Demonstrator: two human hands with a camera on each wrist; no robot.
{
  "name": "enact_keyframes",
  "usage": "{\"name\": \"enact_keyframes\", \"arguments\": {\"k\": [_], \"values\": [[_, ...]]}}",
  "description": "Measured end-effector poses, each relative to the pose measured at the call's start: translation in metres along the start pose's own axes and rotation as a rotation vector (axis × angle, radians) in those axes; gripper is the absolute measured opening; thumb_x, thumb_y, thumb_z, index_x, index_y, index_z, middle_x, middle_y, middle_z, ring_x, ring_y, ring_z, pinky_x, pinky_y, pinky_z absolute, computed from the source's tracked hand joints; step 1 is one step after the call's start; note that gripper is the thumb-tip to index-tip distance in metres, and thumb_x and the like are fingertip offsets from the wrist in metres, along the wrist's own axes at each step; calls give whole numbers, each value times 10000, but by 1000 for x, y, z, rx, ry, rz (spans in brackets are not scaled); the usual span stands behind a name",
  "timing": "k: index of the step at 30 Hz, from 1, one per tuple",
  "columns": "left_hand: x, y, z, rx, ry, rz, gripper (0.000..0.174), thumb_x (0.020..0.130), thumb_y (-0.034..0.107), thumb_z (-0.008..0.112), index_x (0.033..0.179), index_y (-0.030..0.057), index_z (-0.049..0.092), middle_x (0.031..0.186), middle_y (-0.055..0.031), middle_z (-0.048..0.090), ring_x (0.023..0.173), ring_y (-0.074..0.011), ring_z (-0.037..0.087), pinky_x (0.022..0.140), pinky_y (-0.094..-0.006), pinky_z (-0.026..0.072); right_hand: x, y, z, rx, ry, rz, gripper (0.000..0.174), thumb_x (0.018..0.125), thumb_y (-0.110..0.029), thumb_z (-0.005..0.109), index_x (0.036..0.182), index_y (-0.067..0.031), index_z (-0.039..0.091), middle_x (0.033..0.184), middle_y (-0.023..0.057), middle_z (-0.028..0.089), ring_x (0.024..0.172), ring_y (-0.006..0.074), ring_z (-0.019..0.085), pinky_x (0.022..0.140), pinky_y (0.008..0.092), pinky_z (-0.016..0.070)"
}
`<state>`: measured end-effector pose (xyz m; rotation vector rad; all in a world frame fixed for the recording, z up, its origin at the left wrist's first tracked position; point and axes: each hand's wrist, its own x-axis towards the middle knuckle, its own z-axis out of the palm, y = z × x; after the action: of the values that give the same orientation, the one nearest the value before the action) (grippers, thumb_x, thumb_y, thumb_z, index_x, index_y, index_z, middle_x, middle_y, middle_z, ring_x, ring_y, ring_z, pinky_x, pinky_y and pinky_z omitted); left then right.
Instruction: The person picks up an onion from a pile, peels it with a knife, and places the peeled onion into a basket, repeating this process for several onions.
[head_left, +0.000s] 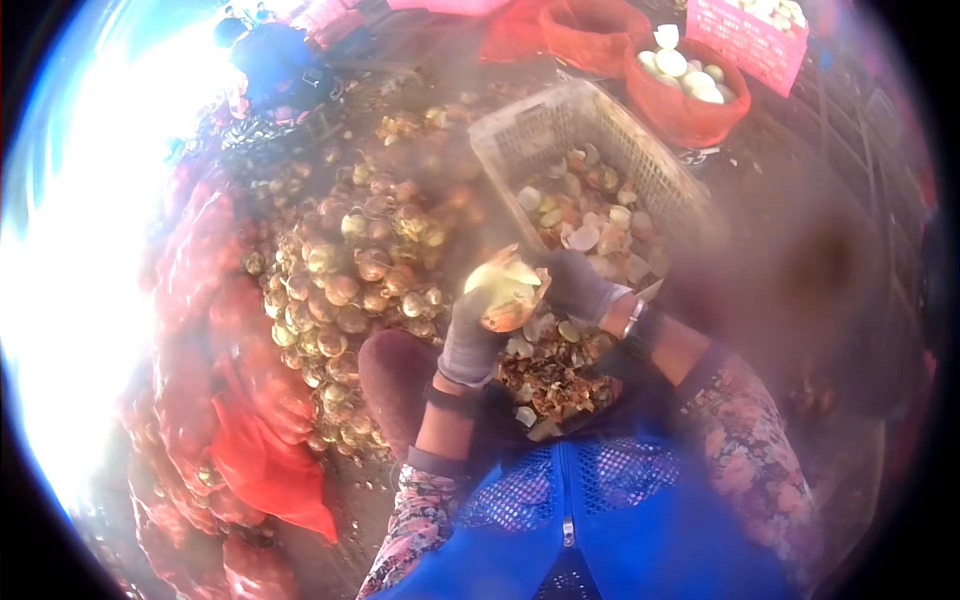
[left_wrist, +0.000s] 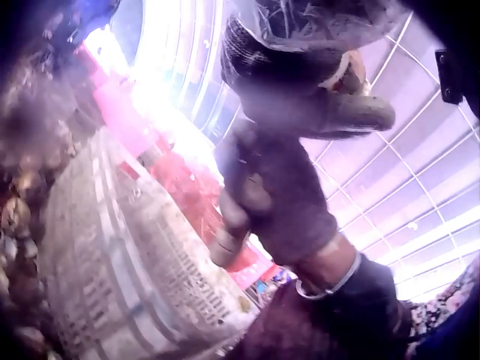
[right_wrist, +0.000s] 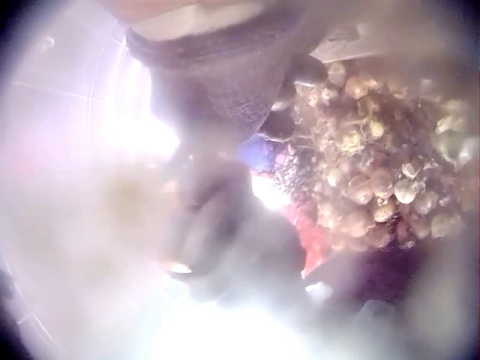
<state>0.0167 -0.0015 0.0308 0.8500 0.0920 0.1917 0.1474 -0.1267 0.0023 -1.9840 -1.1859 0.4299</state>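
Observation:
A partly peeled onion (head_left: 503, 292), pale with brown skin along its edge, is gripped by my gloved left hand (head_left: 470, 340). My right hand (head_left: 582, 285), also gloved, meets the onion's right edge with curled fingers at the torn skin. In the left wrist view the left hand (left_wrist: 300, 86) is above, with a bit of onion (left_wrist: 349, 73) showing between its fingers, and the right hand (left_wrist: 281, 195) is below it. The right wrist view is hazy, and the right hand (right_wrist: 225, 225) hides what is between its fingers there.
A pale plastic crate (head_left: 625, 130) with peels lies beyond the hands. Unpeeled onions (head_left: 340, 290) are heaped to the left, beside red mesh sacks (head_left: 200, 340). Dry skins (head_left: 555, 380) lie below the hands. A red-lined basket (head_left: 690, 112) holds peeled onions at the back right.

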Motion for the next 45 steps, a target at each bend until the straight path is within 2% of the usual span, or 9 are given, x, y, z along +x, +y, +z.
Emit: {"name": "enact_keyframes", "arguments": {"k": [7,12,20,25,29,33,36,39,45], "values": [[-6,9,-23,218,-95,-87,864,729,492,772,1343,-44,487,1213,-132,622,1066,-221,633,887,-354,542,-9,-15,-26,215,-31,-449,501,903,-75,583,1396,-72,499,1272,147,597,1148,270,588,985,359,477],[-9,19,-18,213,-233,-162,880,732,505,756,1364,-40,480,1229,-121,610,1075,-202,603,945,-321,480,-18,-7,-20,453,-25,-136,431,935,-198,644,1332,-51,560,1032,47,694,957,155,646,877,298,512],[9,-15,-31,649,102,-84,522,848,230,756,1270,-4,556,1064,-109,673,872,-160,685,578,-237,573,-23,-20,-19,499,192,-68,346,931,-238,675,1229,-65,641,850,-17,676,677,47,609,637,267,514],[9,-16,-15,533,67,126,487,832,190,770,1246,14,583,1111,-89,669,931,-148,669,662,-246,578,-11,1,-27,1595,-192,-249,300,948,-309,635,1115,-60,638,847,6,649,673,99,611,628,242,530],[7,-10,-6,425,50,227,578,782,209,800,1274,18,564,1161,-85,652,1009,-166,648,812,-277,560,-10,28,-39,1621,392,132,373,970,-396,558,1131,-63,608,963,59,647,742,167,637,647,255,546],[9,-5,-4,461,125,286,569,786,125,789,1289,16,546,1186,-88,638,1066,-166,625,883,-288,541,-20,-38,-66,350,180,97,356,991,-304,509,1231,-52,584,1073,92,653,801,181,652,672,305,546],[15,-14,-17,620,190,402,557,783,34,780,1289,17,546,1193,-82,634,1072,-161,620,905,-293,536,-17,-37,-35,352,119,285,391,988,-258,499,1315,-50,548,1212,148,629,1011,243,640,847,382,530],[17,-18,-24,697,215,447,560,774,-8,786,1281,19,549,1193,-76,631,1071,-152,616,914,-292,533,-20,-23,-2,107,365,-201,435,958,-135,516,1383,-55,477,1308,173,587,1114,302,618,882,423,523],[18,-28,-26,891,226,485,546,764,16,815,1248,15,561,1172,-67,641,1046,-135,619,901,-285,534,-22,-16,14,45,337,-80,502,922,-58,547,1412,-108,452,1065,141,677,912,275,684,816,396,546]]}}
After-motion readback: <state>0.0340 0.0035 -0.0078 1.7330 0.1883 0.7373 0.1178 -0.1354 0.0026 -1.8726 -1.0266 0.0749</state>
